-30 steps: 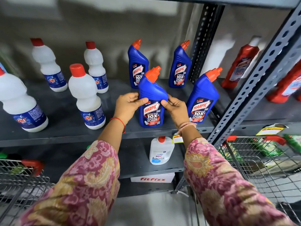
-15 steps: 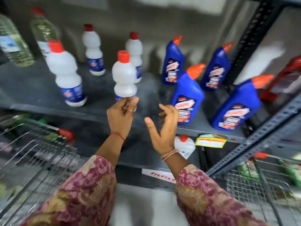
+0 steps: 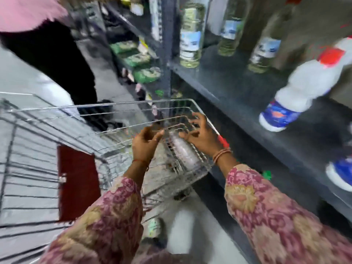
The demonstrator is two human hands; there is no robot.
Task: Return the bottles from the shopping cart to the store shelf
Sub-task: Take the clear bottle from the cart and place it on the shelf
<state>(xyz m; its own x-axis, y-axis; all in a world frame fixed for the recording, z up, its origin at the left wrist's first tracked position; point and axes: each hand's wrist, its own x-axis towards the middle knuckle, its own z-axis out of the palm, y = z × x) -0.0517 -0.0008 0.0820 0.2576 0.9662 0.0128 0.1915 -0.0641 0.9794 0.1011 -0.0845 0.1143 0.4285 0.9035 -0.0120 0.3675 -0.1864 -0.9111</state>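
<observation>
Wire cart (image 3: 57,119) filling the left and centre, rim tilted, red flap (image 3: 78,183) hanging on its near wall. Lying inside near the right corner, between the two hands and just below them: a clear bottle (image 3: 182,151), blurred, seen through the wires. Left hand (image 3: 145,143) hovering above the cart, fingers loosely curled, thumb apart, gripping nothing; bottle just to its right, not touching as far as the blur allows. Right hand (image 3: 202,135) spread over the cart's right edge, fingers splayed and bent, empty too; bottle directly under the fingertips, contact impossible to tell. Both wrists emerging from floral sleeves, red thread on the left, bangles on the right.

Running along the right: dark shelf (image 3: 238,88), standing just beside the cart. Sitting on it, three pale-green bottles (image 3: 190,35) at the back, upright, blue-white labels. Standing nearer, a white bottle (image 3: 297,92) with red cap and blue label, well apart from the hands. Showing at the far right edge, the blue-banded base of another white one (image 3: 341,174), cropped.

Stacking on lower shelves beyond the upright: green packets (image 3: 137,58), smeared. Standing past the cart, upper left: another person, dark trousers (image 3: 57,60) and pink top, partly out of view. Grey floor below. Everything motion-blurred, labels unreadable.
</observation>
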